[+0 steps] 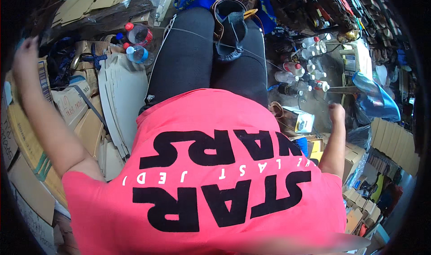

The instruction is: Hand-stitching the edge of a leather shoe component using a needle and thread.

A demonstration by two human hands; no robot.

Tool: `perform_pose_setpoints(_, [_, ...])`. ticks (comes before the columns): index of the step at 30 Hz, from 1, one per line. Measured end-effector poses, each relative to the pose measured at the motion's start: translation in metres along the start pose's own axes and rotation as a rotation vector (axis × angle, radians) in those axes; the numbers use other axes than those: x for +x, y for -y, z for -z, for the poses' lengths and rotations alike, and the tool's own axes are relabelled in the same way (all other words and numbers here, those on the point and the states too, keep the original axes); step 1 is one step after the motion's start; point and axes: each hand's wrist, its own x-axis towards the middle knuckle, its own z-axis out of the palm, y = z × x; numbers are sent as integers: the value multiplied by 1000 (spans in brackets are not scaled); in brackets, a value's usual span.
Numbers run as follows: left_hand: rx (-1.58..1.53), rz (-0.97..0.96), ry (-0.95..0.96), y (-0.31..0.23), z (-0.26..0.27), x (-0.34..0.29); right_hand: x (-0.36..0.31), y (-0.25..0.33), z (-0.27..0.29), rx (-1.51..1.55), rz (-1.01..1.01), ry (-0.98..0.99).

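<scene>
Beyond a pink shirt (211,113), the right hand (336,113) and blurred left hand (28,55) were spread wide (whether their fingers gripped anything, one cannot tell); a dark shoe (231,32), trailing thread, sat between the knees, bottles (294,68) beyond.

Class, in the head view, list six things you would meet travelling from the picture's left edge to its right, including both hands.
Left hand → red-capped bottles → dark shoe between the legs → cluster of bottles → right hand → blue plastic bag
</scene>
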Motion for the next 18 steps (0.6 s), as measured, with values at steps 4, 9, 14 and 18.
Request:
perform_pose_setpoints(4, [-1048,-530,315,-225,42,-135,-18,169,61,711,370,66])
perform_pose_setpoints(9, [-1228,-1152,509,-352,31,-197,-35,312,125,1048,947,-36])
perform_pose_setpoints(14, [-1031,-1216,707,-381,27,-186,-15,336,118,1008,1024,25])
perform_pose_setpoints(18, [-1126,-1209,896,-384,11,-181,-20,337,122,1013,1014,118])
